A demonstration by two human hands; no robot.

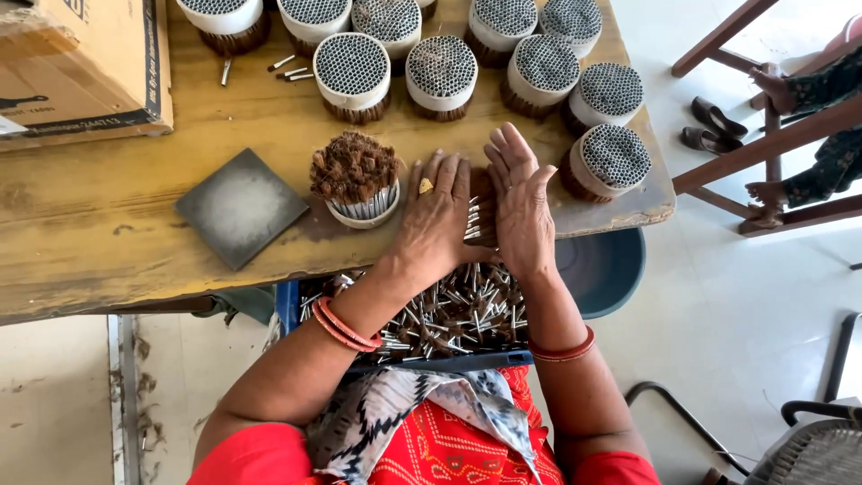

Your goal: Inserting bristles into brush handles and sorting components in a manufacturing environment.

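Where the two hands meet at the near edge of the wooden surface, a small batch of short metal-tipped sticks lies pressed between them, mostly hidden; only a few pale ends show in the gap. The left hand, wearing a ring, lies palm-down with fingers extended, flat against the batch. The right hand stands on edge, open, its palm against the sticks; neither hand is closed around anything. Just left sits a low cup of brown-tufted sticks, then a dark square tile. Beyond stand round paper-banded bundles, several cut off by the frame's upper edge. Below the surface, a tray of loose sticks is partly covered by the forearms.
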